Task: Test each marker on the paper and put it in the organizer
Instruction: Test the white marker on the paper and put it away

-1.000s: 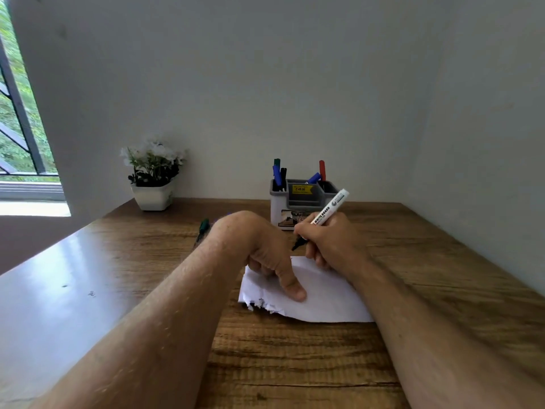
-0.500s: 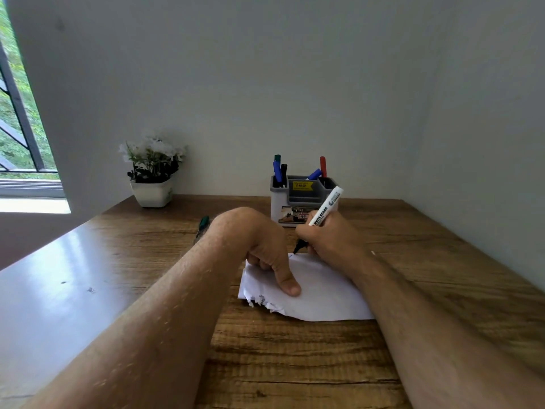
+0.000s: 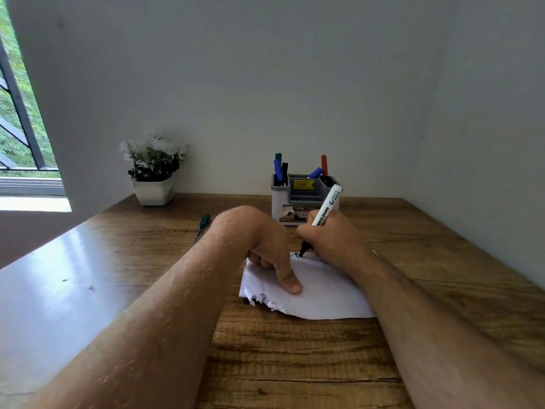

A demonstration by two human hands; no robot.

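On the paper, the left hand presses with curled fingers while the right hand grips the marker.

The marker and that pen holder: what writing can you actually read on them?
"WHITE BOARD": on the white marker held in the right hand.
Round logo near the marker's top end: too small to read.
Yellow sticker on the organizer: a price-like number, blurred.
Picture label at the organizer's base: unreadable.

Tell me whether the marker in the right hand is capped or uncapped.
Uncapped. The white marker in the right hand shows a bare black tip touching the paper, beside a fresh dark stroke.
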